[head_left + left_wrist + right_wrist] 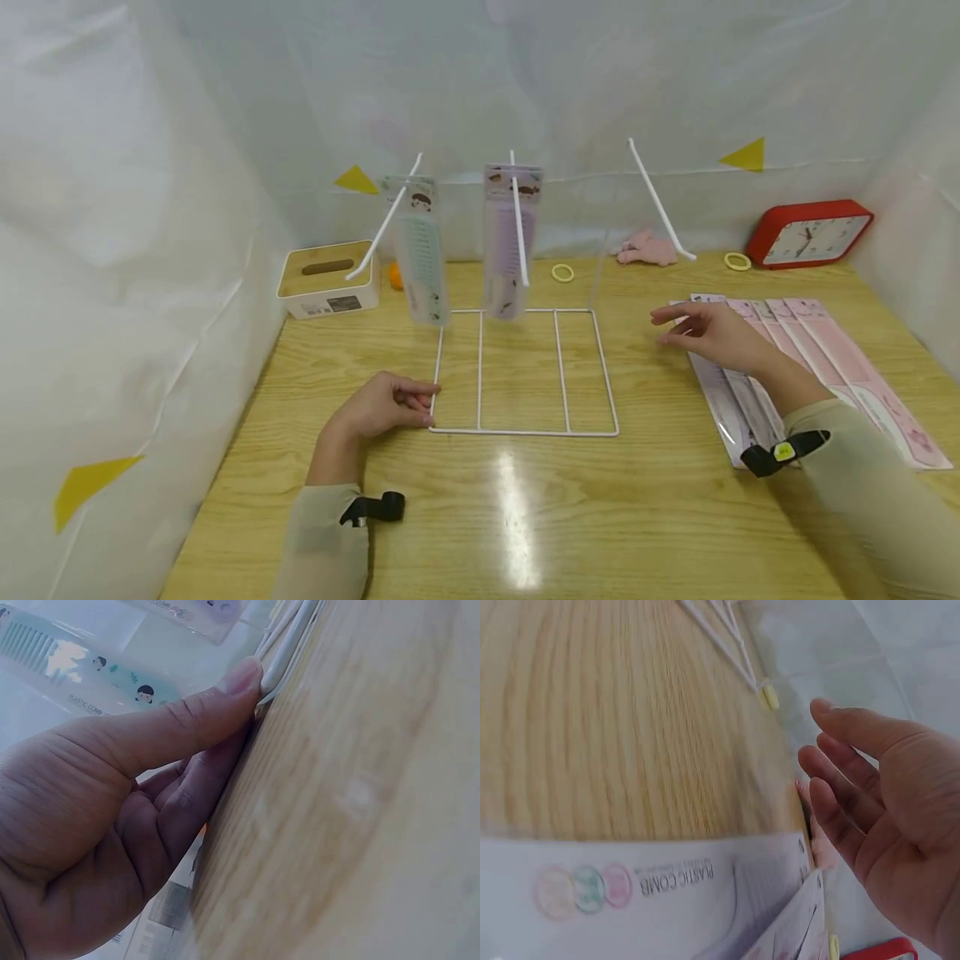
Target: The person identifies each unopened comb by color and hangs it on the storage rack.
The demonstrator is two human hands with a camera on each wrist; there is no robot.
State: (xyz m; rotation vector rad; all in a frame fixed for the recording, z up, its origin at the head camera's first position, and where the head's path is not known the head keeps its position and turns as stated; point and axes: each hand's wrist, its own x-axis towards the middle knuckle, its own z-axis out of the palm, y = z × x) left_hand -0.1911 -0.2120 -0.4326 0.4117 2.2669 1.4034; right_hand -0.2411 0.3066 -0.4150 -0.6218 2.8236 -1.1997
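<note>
A white wire display rack (517, 432) stands on the table, with three prongs sticking out toward me. From the left prong hangs a packaged green comb (423, 258), and from the middle one a packaged purple comb (512, 242). The right prong (660, 200) carries nothing. My left hand (382, 406) pinches the rack's base at its front left corner, thumb on the wire in the left wrist view. My right hand (720, 335) holds nothing, fingers loosely bent, over the far end of a row of packaged combs (832, 333). The nearest pack (660, 889) reads "plastic comb".
A tissue box (330, 283) with a wooden lid stands at the back left, an orange object (395, 276) beside it. Along the back lie a yellow ring (562, 273), a pink plush toy (647, 249) and another yellow ring (737, 262). A red clock (813, 236) stands back right.
</note>
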